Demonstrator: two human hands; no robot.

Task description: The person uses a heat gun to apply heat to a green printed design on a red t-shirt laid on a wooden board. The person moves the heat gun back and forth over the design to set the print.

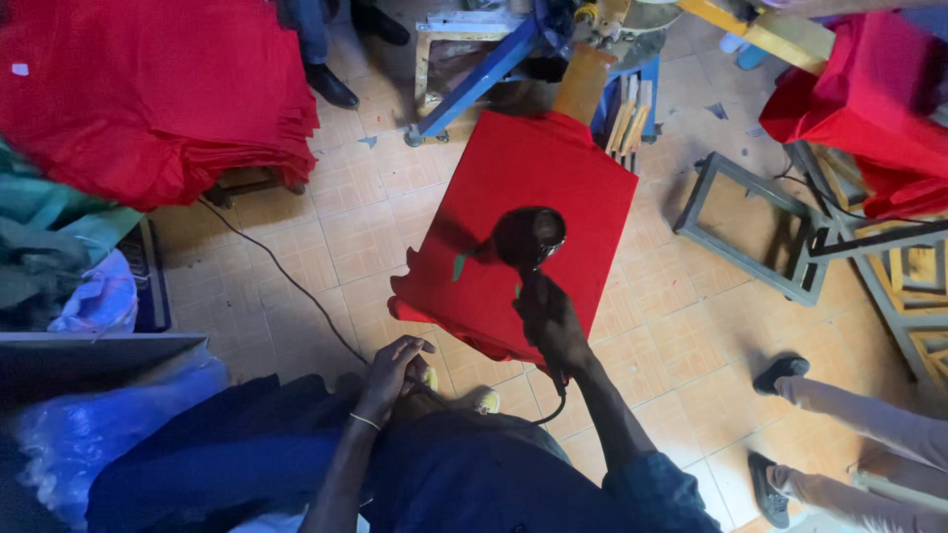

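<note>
At far left, a stack of red cloth (148, 94) fills the upper corner of the view, with crumpled plastic bags (99, 296) below it. Next, the left hand (393, 370) hangs at the person's thigh, fingers curled loosely together, holding nothing, just below the near edge of the red garment (538, 227). That garment lies flat on a printing platen (only its blue and yellow frame (513, 44) shows beyond the far edge). Over the garment's centre, the right hand (551, 326) has its fingers clamped round the handle of a black hair dryer (530, 237), nozzle pointed down at the fabric. A black cord (286, 276) crosses the tiled floor. At right: metal screen frames (750, 237), more red cloth (869, 109), another person's legs (849, 415).
</note>
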